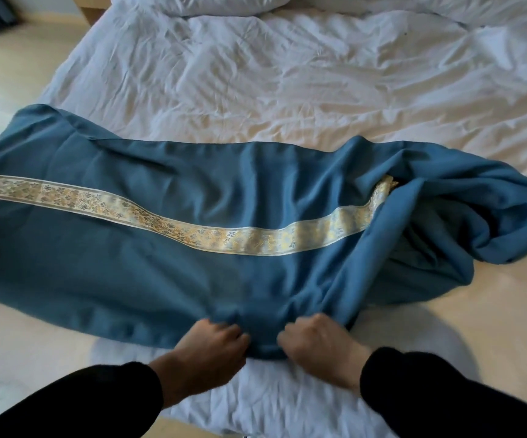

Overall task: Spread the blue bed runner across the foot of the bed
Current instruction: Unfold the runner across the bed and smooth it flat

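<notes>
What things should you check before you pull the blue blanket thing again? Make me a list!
1. Left hand gripping the near edge of the blue runner: ok, fingers are curled into the cloth.
2. Right hand gripping the same edge: ok.
3. Left part of the runner lying flat: ok, only soft ripples.
4. Right end spread out: not ok, it is bunched and folded over itself.
5. Gold patterned stripe straight: not ok, it curves and vanishes into the bunch.
6. Runner reaching the right side of the bed: cannot tell while the end is bunched.
</notes>
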The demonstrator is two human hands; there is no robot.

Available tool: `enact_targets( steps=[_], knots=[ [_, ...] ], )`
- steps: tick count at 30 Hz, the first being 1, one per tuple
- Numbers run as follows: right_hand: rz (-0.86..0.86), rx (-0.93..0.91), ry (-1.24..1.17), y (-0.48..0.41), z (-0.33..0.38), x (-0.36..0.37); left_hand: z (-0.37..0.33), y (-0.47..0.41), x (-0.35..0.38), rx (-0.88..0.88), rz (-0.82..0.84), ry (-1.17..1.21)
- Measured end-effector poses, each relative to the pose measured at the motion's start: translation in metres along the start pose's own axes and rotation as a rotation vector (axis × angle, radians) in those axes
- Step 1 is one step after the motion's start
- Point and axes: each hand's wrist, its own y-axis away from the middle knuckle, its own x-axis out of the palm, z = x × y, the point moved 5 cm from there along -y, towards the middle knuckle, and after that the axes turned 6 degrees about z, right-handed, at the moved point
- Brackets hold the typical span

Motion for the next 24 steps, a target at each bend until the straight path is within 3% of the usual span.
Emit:
enact_targets(
  steps=[3, 8, 10, 12, 15, 17, 19, 24],
  knots=[
    [0.085, 0.025, 0.016, 0.006, 0.014, 0.015, -0.015, 0.002, 0.015, 0.033, 0.162, -0.052],
    [-0.225, 0.330, 0.096, 0.025, -0.018, -0.015, -0.027, -0.028, -0.004, 0.003, 0.055, 0.036],
    [-0.311, 0.671, 0.017, 0.051, -0.053, -0.021, -0.038, -0.052, -0.014, -0.037, -0.004, 0.073],
    [-0.361, 1.147, -0.118, 0.085, -0.093, -0.021, -0.050, -0.078, -0.023, -0.099, -0.038, 0.090],
    [-0.316, 1.694, -0.601, 0.130, -0.133, -0.004, -0.072, -0.115, -0.027, -0.139, -0.078, 0.118],
    [-0.330, 1.791, -0.882, 0.145, -0.152, 0.006, -0.085, -0.135, -0.027, -0.153, -0.101, 0.123],
    [-0.382, 1.793, -0.995, 0.155, -0.173, 0.012, -0.093, -0.152, -0.029, -0.181, -0.137, 0.106],
    [-0.429, 1.728, -1.015, 0.178, -0.202, 0.008, -0.117, -0.188, -0.042, -0.180, -0.215, -0.034]
  ],
)
